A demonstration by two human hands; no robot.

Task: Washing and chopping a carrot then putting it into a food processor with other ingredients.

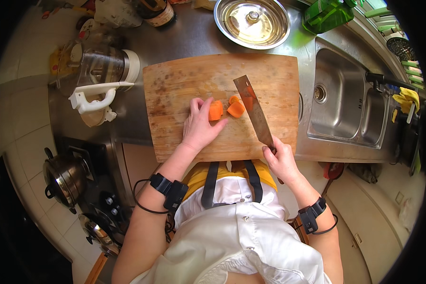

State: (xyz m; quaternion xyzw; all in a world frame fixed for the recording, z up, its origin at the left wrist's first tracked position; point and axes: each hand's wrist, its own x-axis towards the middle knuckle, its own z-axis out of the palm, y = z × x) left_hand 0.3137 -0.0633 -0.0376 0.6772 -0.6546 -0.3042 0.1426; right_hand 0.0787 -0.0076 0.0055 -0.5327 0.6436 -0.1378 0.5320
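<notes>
A worn wooden cutting board [184, 81] lies before me on the steel counter. On its left half, my left hand [202, 124] has its thumb and fingers around an orange carrot piece [216, 110]. Just to the right of that sit another carrot chunk [236, 109] and a small round carrot end [233, 99], apart from the piece in my fingers. My right hand [283, 159] grips the handle of a Chinese kitchen cleaver [256, 115]. Its broad blade slants up and left across the board, beside the loose chunk, and bits of orange show on the blade.
Behind the board stand a steel bowl-shaped lid [252, 33] and a green bottle [328, 16]. A double sink [337, 117] lies right. To the left are a clear jug with a white handle [103, 96] and a stove with a lidded pot [62, 181].
</notes>
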